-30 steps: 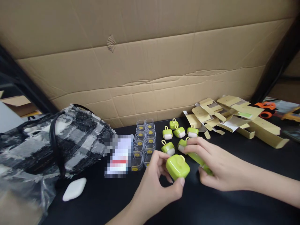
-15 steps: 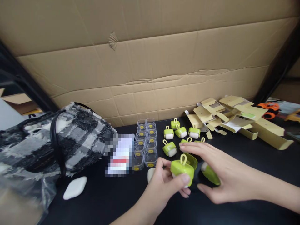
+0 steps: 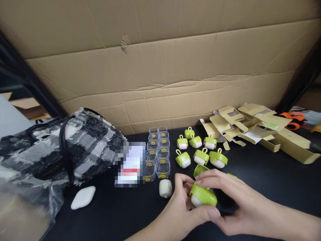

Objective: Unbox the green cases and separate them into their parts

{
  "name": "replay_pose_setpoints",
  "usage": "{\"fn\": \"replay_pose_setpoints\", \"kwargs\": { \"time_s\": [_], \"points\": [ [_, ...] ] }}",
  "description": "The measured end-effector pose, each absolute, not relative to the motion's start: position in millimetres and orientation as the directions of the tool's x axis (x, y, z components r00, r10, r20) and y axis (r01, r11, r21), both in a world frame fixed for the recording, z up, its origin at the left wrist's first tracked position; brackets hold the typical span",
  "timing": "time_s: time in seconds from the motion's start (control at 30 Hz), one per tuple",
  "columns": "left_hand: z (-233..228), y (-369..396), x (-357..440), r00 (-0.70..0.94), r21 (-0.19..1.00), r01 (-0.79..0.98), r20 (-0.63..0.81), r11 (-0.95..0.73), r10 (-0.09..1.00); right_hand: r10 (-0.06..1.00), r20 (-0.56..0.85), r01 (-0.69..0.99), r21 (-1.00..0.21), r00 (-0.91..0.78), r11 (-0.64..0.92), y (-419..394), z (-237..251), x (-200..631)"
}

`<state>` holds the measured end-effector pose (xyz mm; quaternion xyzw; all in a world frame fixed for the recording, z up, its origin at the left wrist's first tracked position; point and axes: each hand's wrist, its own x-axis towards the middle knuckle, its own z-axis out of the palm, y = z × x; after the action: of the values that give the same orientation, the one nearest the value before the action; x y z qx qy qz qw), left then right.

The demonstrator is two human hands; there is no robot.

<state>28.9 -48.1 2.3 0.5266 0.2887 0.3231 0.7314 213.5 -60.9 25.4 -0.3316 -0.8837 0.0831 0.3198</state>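
Between my two hands is a small rounded case point(image 3: 204, 194) with a glossy green cover and a white body, tilted to the right. My left hand point(image 3: 182, 206) grips it, with the thumb along its lower front. My right hand point(image 3: 240, 199) has its fingers curled over the top and its thumb near the left thumb. A green open piece point(image 3: 200, 170) shows just behind the held case. Left of my left hand sits a small off-white block point(image 3: 165, 188). Several similar green-and-white cases with loops point(image 3: 201, 156) stand behind. Part of another green piece point(image 3: 232, 175) shows behind my right hand.
Clear plastic cups with yellow stickers point(image 3: 163, 167) form two columns. Left of them are a blurred-out phone-like item point(image 3: 130, 164), a white rounded piece point(image 3: 83, 197) and a checked bag point(image 3: 87, 147). Flattened boxes point(image 3: 263, 127) lie at right. Cardboard point(image 3: 170, 73) walls the back.
My right hand has closed in from the right onto the held case. The case has tilted and shifted slightly right and down. The off-white block is now in fuller view.
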Motion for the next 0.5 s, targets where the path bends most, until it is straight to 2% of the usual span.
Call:
{"fn": "replay_pose_setpoints", "kwargs": {
  "time_s": [0.1, 0.27, 0.37, 0.5],
  "points": [
    [0.4, -48.6, 26.4, 0.731, 0.970, -0.086, -0.092, 0.226, 0.677, 0.636, 0.488, 0.513, -0.377, -0.598, 0.772, -63.4, 29.5, 213.4],
    [-0.9, -48.0, 21.6, 0.809, 0.994, -0.104, 0.075, 0.016, 0.583, 0.617, 0.392, 0.499, -0.368, -0.682, 0.785, -68.4, 37.6, 214.9],
    [4.8, -48.2, 21.0, 0.857, 0.997, -0.067, 0.037, 0.041, 0.513, 0.610, 0.383, 0.475, -0.393, -0.694, 0.787, -70.6, 42.4, 215.6],
    [13.5, -48.4, 20.0, 0.867, 0.997, -0.021, -0.019, 0.074, 0.498, 0.623, 0.366, 0.455, -0.450, -0.691, 0.768, -73.4, 49.5, 217.0]
  ]
}}
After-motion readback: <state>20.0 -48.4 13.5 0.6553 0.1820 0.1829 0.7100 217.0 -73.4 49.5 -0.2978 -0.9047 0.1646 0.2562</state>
